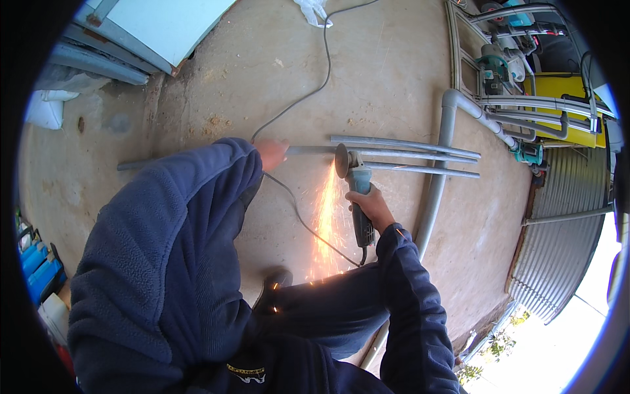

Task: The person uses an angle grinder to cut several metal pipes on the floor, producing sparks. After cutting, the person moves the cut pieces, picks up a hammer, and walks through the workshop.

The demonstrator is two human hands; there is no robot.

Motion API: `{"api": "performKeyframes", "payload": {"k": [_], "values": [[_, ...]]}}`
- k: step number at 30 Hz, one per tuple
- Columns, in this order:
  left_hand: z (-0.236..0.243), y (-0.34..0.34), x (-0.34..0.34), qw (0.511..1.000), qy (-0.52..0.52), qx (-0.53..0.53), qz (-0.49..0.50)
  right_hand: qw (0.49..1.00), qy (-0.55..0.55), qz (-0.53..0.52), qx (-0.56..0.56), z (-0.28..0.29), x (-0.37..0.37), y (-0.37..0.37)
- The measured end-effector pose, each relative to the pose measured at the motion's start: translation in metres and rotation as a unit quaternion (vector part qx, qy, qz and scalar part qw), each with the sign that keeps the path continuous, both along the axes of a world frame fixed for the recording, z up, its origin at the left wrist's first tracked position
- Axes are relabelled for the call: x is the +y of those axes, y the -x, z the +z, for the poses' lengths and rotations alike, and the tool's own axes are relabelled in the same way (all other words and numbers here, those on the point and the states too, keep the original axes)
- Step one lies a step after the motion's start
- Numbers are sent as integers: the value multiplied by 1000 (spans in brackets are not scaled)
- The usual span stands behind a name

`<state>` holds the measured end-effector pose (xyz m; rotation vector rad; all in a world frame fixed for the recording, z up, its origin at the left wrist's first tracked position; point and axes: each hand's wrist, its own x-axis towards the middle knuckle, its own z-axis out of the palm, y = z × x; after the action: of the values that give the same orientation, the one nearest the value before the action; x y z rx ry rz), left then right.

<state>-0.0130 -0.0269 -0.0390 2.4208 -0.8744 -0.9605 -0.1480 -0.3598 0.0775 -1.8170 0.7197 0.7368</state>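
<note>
Left of the angle grinder [359, 178] clenched in the right hand [374, 205], the left hand [272, 154] grasps a metal pipe [311, 150] lying crosswise.

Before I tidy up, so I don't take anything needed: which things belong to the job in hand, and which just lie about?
Belong:
- angle grinder, throwing sparks
- its power cord
- metal tube at its disc

Seemingly lying about:
- white plastic bag
- crumbly debris
</note>
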Motion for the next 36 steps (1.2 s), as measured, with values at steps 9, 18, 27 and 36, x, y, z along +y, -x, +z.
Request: {"api": "performKeyframes", "payload": {"k": [9, 18, 27, 36], "values": [[-4, 0, 1, 1000, 9, 10, 8, 1000, -17, -16, 10, 7, 3, -4], [-4, -1, 2, 1000, 17, 10, -2, 1000, 3, -3, 8, 6, 3, -7], [-4, 0, 1, 1000, 11, 6, 1, 1000, -15, -18, 12, 8, 5, -10], [2, 0, 0, 1000, -2, 12, 6, 999, -27, -22, 7, 5, 4, -8]]}}
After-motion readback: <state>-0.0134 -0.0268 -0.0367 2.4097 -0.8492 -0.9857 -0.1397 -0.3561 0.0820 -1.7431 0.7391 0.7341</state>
